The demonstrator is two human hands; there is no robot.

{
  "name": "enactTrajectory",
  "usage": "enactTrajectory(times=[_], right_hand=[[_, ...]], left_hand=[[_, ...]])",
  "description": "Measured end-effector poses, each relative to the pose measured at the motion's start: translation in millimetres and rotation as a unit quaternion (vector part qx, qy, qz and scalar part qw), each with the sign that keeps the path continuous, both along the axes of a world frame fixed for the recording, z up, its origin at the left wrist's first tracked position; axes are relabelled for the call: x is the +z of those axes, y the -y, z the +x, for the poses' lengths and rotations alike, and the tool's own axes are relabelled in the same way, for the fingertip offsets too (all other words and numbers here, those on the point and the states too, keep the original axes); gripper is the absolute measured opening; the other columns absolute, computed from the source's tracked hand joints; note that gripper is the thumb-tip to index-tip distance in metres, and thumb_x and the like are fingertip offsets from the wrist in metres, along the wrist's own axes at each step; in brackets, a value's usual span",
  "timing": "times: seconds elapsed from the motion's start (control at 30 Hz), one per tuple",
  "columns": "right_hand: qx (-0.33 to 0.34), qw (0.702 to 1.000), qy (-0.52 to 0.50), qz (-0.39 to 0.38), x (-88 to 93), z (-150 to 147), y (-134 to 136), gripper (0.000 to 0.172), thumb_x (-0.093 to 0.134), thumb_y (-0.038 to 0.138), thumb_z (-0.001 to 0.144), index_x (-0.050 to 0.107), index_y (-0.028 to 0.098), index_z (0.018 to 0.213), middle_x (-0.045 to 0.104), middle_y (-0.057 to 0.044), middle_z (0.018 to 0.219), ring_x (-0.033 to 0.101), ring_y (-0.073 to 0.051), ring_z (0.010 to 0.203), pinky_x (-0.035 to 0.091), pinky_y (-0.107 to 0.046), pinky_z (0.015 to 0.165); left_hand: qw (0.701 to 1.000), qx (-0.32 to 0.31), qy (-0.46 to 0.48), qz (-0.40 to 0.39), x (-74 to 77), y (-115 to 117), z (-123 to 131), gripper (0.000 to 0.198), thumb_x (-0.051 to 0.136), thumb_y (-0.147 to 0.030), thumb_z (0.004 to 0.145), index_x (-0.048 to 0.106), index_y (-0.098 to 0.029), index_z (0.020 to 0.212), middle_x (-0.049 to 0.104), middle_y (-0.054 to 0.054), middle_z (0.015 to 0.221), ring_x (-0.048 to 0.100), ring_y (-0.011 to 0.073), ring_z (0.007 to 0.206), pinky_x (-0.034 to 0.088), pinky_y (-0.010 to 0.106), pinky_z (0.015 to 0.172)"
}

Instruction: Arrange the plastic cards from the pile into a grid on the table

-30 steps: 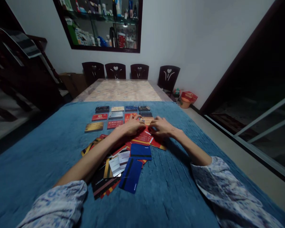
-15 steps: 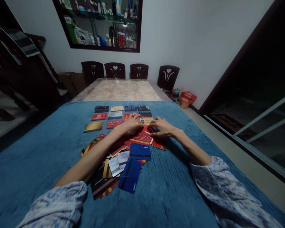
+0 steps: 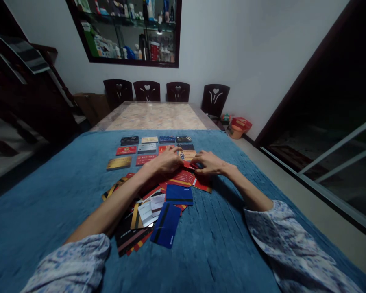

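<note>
Left hand (image 3: 167, 159): fingers curled at a red card (image 3: 188, 165).
Right hand (image 3: 212, 162): likewise; at this range I cannot tell whether either grips it.
Red card: between both hands.
Loose cards (image 3: 157, 204): overlapping, nearer my camera.
Card stacks (image 3: 118, 163): rows beyond, on the desk's (image 3: 163, 116) blue cloth (image 3: 219, 228).

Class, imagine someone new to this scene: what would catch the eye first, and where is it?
Probably the left hand and right hand, close together over red cards at the middle of the picture. Next, the two blue cards, on the near right side of a loose card pile. Beyond it, neat rows of cards stand out on the blue cloth.
</note>
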State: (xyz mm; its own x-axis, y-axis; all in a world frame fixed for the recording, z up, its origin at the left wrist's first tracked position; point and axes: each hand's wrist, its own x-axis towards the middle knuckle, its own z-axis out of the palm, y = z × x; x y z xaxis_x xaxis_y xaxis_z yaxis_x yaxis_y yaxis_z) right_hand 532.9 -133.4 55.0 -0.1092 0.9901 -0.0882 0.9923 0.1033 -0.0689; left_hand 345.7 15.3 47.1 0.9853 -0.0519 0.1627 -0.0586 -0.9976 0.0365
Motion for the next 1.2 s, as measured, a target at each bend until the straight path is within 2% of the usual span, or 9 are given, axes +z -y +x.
enactTrajectory(times=[0.23, 0.4, 0.63, 0.8, 0.93, 1.07, 1.2], right_hand=[[0.016, 0.999, -0.035, 0.02, 8.9, 3, 3, 0.03, 0.06, 0.021, 0.081, 0.078, 0.02, 0.106, 0.076, -0.009, 0.104, 0.061, -0.027, 0.103, 0.044, -0.037, 0.089], [0.014, 0.996, -0.048, 0.071, 7.3, 8, 3, 0.027, 0.056, 0.016, 0.084, 0.078, 0.019, 0.098, 0.077, -0.009, 0.097, 0.063, -0.023, 0.095, 0.044, -0.034, 0.084], [-0.003, 0.991, -0.036, 0.13, -0.1, 11, -2, 0.026, 0.054, 0.014, 0.089, 0.077, 0.019, 0.1, 0.076, -0.009, 0.095, 0.062, -0.02, 0.088, 0.04, -0.029, 0.077], [-0.025, 0.989, -0.037, 0.14, -4.6, 14, -4, 0.029, 0.053, 0.015, 0.089, 0.076, 0.019, 0.105, 0.076, -0.009, 0.098, 0.064, -0.02, 0.089, 0.041, -0.028, 0.078], [-0.041, 0.988, -0.043, 0.143, -7.6, 16, -4, 0.029, 0.051, 0.015, 0.089, 0.075, 0.019, 0.106, 0.076, -0.008, 0.097, 0.065, -0.019, 0.087, 0.042, -0.027, 0.078], [-0.055, 0.985, -0.062, 0.151, -9.5, 15, -3, 0.032, 0.051, 0.015, 0.09, 0.071, 0.021, 0.114, 0.076, -0.006, 0.098, 0.066, -0.018, 0.087, 0.042, -0.026, 0.076], [-0.063, 0.985, -0.057, 0.15, -10.7, 13, -3, 0.036, 0.052, 0.015, 0.089, 0.065, 0.023, 0.121, 0.076, -0.006, 0.1, 0.066, -0.019, 0.088, 0.04, -0.026, 0.075]], left_hand=[[1.0, 0.013, 0.017, -0.017, 1.1, -1, 2, 0.026, 0.056, -0.019, 0.092, 0.08, -0.024, 0.101, 0.075, 0.011, 0.106, 0.048, 0.0293, 0.131, 0.033, 0.048, 0.104], [0.999, 0.036, 0.024, -0.029, -5.3, -7, 6, 0.027, 0.055, -0.016, 0.092, 0.08, -0.024, 0.097, 0.074, 0.009, 0.103, 0.05, 0.0295, 0.128, 0.033, 0.047, 0.103], [0.994, 0.068, 0.076, -0.048, -10.6, -14, 6, 0.03, 0.053, -0.011, 0.092, 0.078, -0.023, 0.104, 0.071, 0.009, 0.111, 0.053, 0.0283, 0.124, 0.038, 0.047, 0.101], [0.991, 0.079, 0.093, -0.061, -9.6, -13, 6, 0.028, 0.055, -0.01, 0.09, 0.078, -0.021, 0.102, 0.068, 0.012, 0.115, 0.055, 0.0281, 0.121, 0.04, 0.046, 0.1], [0.988, 0.089, 0.103, -0.077, -11.1, -12, 7, 0.032, 0.057, -0.008, 0.088, 0.077, -0.021, 0.11, 0.065, 0.012, 0.117, 0.057, 0.0269, 0.117, 0.042, 0.046, 0.101], [0.986, 0.096, 0.103, -0.089, -12.6, -10, 7, 0.037, 0.057, -0.008, 0.087, 0.075, -0.021, 0.116, 0.064, 0.011, 0.113, 0.058, 0.0258, 0.114, 0.044, 0.046, 0.102], [0.987, 0.094, 0.1, -0.089, -13.5, -8, 7, 0.031, 0.059, -0.013, 0.087, 0.076, -0.021, 0.113, 0.064, 0.011, 0.106, 0.057, 0.0266, 0.111, 0.046, 0.043, 0.099]])
